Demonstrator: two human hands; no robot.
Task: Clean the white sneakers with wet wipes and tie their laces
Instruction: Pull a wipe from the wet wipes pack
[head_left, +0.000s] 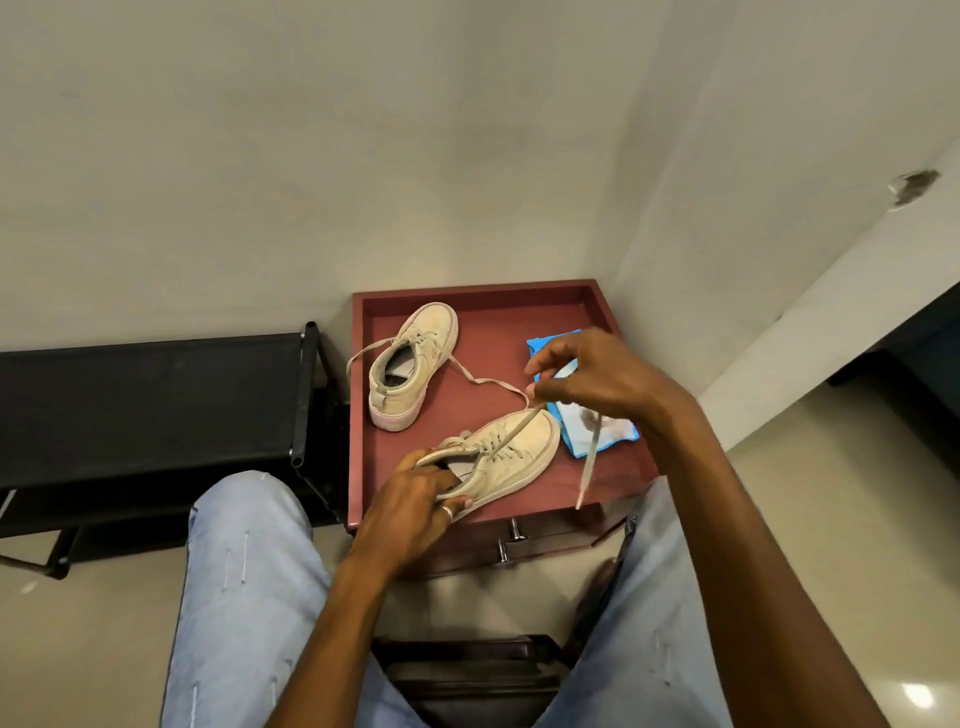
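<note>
My left hand (410, 499) grips the heel end of the nearer off-white low-top lace-up sneaker (514, 452), fingers curled round its collar, at the near edge of the reddish-brown rimmed wooden worktop (493, 312). My right hand (597, 374), raised just beyond that shoe's toe, pinches its flat off-white lace (589, 462) between thumb and fingertips, the loose end dangling below. The second matching sneaker (415, 358) lies beyond my left hand, laces untied, and a blue and white wipe packet (618, 428) lies under my right hand
</note>
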